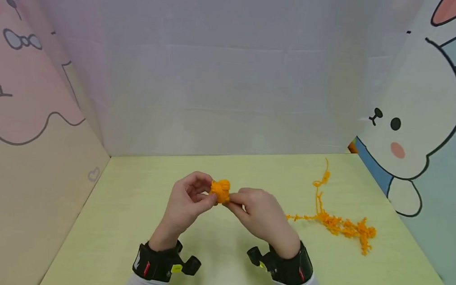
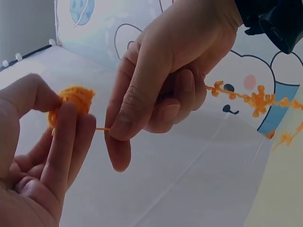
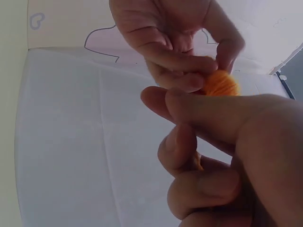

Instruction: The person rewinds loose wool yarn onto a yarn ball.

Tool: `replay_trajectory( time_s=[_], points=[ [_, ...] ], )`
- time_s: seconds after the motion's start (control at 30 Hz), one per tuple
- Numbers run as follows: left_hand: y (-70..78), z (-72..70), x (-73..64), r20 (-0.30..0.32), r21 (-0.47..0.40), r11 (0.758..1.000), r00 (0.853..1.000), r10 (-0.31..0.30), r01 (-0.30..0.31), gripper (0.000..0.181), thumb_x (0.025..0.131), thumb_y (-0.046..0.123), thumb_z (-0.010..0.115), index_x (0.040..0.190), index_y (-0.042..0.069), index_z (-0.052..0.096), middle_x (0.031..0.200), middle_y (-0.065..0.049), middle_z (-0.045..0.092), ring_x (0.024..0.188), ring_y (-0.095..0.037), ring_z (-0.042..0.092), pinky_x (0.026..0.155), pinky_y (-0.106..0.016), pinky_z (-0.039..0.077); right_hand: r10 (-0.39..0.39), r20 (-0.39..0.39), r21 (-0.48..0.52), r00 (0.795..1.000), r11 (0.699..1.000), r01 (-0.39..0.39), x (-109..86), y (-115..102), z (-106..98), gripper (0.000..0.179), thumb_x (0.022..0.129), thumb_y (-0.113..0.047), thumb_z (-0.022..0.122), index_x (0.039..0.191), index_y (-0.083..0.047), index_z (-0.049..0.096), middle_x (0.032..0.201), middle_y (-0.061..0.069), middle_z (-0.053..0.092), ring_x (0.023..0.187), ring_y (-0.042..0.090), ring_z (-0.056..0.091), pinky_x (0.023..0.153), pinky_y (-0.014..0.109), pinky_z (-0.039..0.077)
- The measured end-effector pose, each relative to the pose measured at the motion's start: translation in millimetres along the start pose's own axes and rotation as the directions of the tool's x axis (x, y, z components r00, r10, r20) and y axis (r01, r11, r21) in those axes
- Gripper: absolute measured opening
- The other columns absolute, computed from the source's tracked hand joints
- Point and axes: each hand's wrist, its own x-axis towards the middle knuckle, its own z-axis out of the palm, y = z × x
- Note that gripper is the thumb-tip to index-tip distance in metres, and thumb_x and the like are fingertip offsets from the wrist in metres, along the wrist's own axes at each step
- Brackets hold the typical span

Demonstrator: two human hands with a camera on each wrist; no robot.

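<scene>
A small ball of orange yarn (image 1: 220, 190) is held up over the table between the fingertips of my left hand (image 1: 189, 197). Close at its right side, my right hand (image 1: 261, 213) pinches the strand between thumb and forefinger. In the left wrist view a short taut strand (image 2: 101, 128) runs from the ball (image 2: 78, 101) to that pinch. The yarn passes through the curled fingers of the right hand and comes out behind it as a crinkled length (image 2: 246, 98). In the right wrist view the ball (image 3: 222, 84) is partly hidden behind my right thumb.
A loose, tangled heap of orange yarn (image 1: 340, 225) lies on the pale yellow table (image 1: 123, 224) at the right, with one tail stretching toward the back. White sheeting (image 1: 224, 92) stands behind the table, and printed cartoon panels (image 1: 416, 127) flank both sides.
</scene>
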Motion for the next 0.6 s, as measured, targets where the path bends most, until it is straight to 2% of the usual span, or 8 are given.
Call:
replay_trajectory(
  time_s=[0.07, 0.13, 0.23, 0.4, 0.6],
  points=[
    [-1.3, 0.5, 1.5, -0.097, 0.04, 0.999, 0.995, -0.031, 0.035, 0.026, 0.084, -0.007, 0.07, 0.106, -0.006, 0.059, 0.094, -0.017, 0.064, 0.079, -0.026, 0.064, 0.068, -0.024, 0.06, -0.013, 0.022, 0.012, 1.0, 1.0, 0.013, -0.2, -2.7, -0.3, 0.009, 0.092, -0.029, 0.071, 0.097, -0.024, 0.076, 0.066, -0.016, 0.052, 0.055, 0.003, 0.043, 0.048, 0.021, 0.04],
    [-2.5, 0.7, 3.3, -0.172, 0.089, 0.995, 0.984, -0.038, 0.054, 0.025, 0.084, -0.004, 0.072, 0.106, -0.005, 0.06, 0.094, -0.017, 0.064, 0.079, -0.024, 0.064, 0.068, -0.023, 0.06, -0.029, 0.037, 0.019, 0.999, 0.999, 0.028, -0.6, -5.1, -1.5, 0.012, 0.093, -0.029, 0.07, 0.101, -0.025, 0.077, 0.07, -0.017, 0.057, 0.057, 0.002, 0.045, 0.049, 0.021, 0.041],
    [-5.2, -0.3, 5.2, -0.23, 0.159, 0.986, 0.973, -0.012, 0.05, 0.025, 0.083, -0.002, 0.074, 0.104, -0.003, 0.061, 0.093, -0.017, 0.065, 0.078, -0.025, 0.064, 0.066, -0.021, 0.06, -0.056, 0.05, 0.028, 0.997, 0.998, 0.055, -1.4, -7.8, -3.8, 0.012, 0.094, -0.028, 0.069, 0.102, -0.024, 0.076, 0.077, -0.017, 0.064, 0.06, 0.0, 0.048, 0.052, 0.021, 0.045],
    [-7.9, -2.4, 6.7, -0.217, 0.278, 0.96, 0.975, 0.055, 0.008, 0.025, 0.082, 0.002, 0.076, 0.104, 0.002, 0.063, 0.094, -0.012, 0.067, 0.078, -0.021, 0.065, 0.066, -0.022, 0.06, -0.107, -0.001, 0.051, 0.994, 0.993, 0.107, -1.7, -11.3, -8.1, 0.01, 0.094, -0.024, 0.068, 0.1, -0.021, 0.075, 0.08, -0.015, 0.065, 0.061, 0.001, 0.05, 0.053, 0.021, 0.046],
    [-7.0, -1.2, 7.9, -0.134, 0.379, 0.925, 0.988, 0.079, -0.023, 0.026, 0.081, 0.003, 0.078, 0.104, 0.008, 0.066, 0.094, -0.005, 0.07, 0.079, -0.015, 0.065, 0.067, -0.029, 0.062, -0.168, -0.137, 0.073, 0.976, 0.981, 0.179, -1.0, -12.1, -12.9, 0.007, 0.092, -0.018, 0.069, 0.097, -0.018, 0.074, 0.076, -0.014, 0.062, 0.062, -0.001, 0.049, 0.052, 0.019, 0.047]
  ],
)
